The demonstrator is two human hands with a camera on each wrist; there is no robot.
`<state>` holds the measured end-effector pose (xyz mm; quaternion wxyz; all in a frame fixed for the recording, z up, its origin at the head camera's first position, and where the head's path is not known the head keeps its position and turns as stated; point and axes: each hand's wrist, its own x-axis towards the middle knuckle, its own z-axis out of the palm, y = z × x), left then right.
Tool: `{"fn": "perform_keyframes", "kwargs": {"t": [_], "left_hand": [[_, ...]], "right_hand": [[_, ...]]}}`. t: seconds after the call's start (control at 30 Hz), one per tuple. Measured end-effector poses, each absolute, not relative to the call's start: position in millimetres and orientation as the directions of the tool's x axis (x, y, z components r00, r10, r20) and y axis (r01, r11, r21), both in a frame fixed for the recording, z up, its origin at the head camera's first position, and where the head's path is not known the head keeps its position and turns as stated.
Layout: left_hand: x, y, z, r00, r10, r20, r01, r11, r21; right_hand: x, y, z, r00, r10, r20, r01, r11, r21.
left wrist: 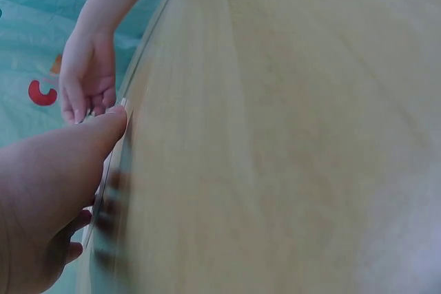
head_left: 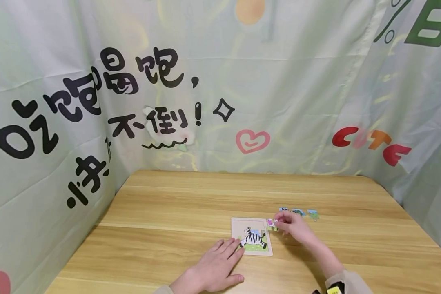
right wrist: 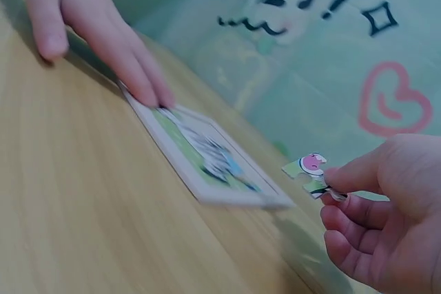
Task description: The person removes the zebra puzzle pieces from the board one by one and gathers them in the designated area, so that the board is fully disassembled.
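Observation:
On the table, a small white puzzle board (head_left: 243,223) holds joined pieces with a zebra picture (head_left: 255,239); its upper part is bare. My left hand (head_left: 220,264) lies palm down with straight fingers, fingertips on the board's lower left edge. Just off the board's right side, my right hand (head_left: 295,228) pinches a jigsaw puzzle piece between thumb and fingers. In the right wrist view this puzzle piece (right wrist: 302,167) shows green with a pink and white round shape, held up beyond the board's corner. The left wrist view catches mostly tabletop, with part of the left hand (left wrist: 52,194) at its edge.
Behind the right hand lie more loose puzzle pieces, one green and blue (head_left: 313,215) and others partly covered by the fingers. A printed curtain (head_left: 297,102) hangs around the back and sides of the wooden table (head_left: 161,212).

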<state>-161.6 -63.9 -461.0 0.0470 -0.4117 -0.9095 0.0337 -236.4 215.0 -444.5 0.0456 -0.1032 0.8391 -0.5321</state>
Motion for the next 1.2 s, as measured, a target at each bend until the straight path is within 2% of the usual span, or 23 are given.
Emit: {"fn": "perform_keyframes", "kwargs": {"t": [0.2, 0.4, 0.6, 0.83, 1.2], "left_hand": [[-162, -64, -461, -0.653, 0.755, 0.055, 0.749, 0.655, -0.102], [-161, -65, -461, -0.651, 0.757, 0.053, 0.751, 0.653, -0.100], [-161, -65, -460, -0.655, 0.754, 0.048, 0.749, 0.656, -0.094], [-160, -64, -460, -0.659, 0.751, 0.045, 0.746, 0.660, -0.095], [-161, -64, -462, -0.661, 0.749, 0.040, 0.744, 0.662, -0.088]], "right_hand": [[-236, 242, -447, -0.990, -0.141, 0.007, -0.070, 0.450, -0.890], [-238, 255, -449, -0.998, -0.070, 0.002, -0.042, 0.576, -0.816], [-239, 254, -449, -0.998, -0.051, 0.041, -0.064, 0.651, -0.756], [-243, 251, -454, -0.988, -0.048, 0.145, -0.133, 0.739, -0.660], [-244, 250, -455, -0.989, -0.031, 0.148, -0.114, 0.791, -0.601]]}}
